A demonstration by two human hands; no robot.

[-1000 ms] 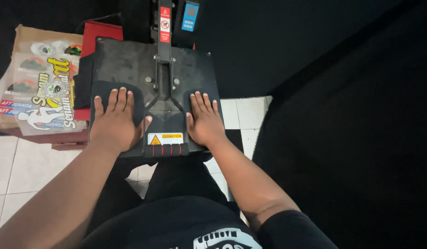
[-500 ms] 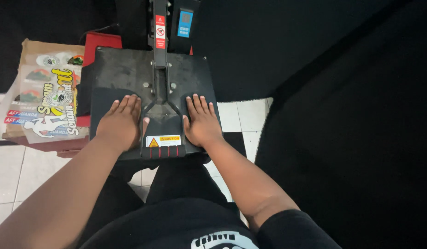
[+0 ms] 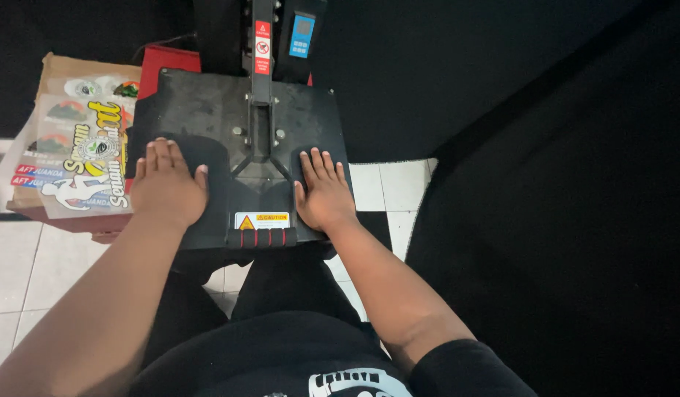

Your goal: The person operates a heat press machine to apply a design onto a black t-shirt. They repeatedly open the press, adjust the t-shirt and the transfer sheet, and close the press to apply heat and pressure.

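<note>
Both hands are lying flat, fingers outstretched, on the heat press top plate [image 3: 207,110]: left hand [image 3: 166,187] at eight o'clock, right hand [image 3: 322,191] at four o'clock, flanking the handle [image 3: 262,237].

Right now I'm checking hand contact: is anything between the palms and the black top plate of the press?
Nothing visible. The left hand and right hand lie flat on the black top plate, either side of the centre arm.

Print workshop: heat press [image 3: 237,132], sticker sheets [image 3: 79,158]
</note>
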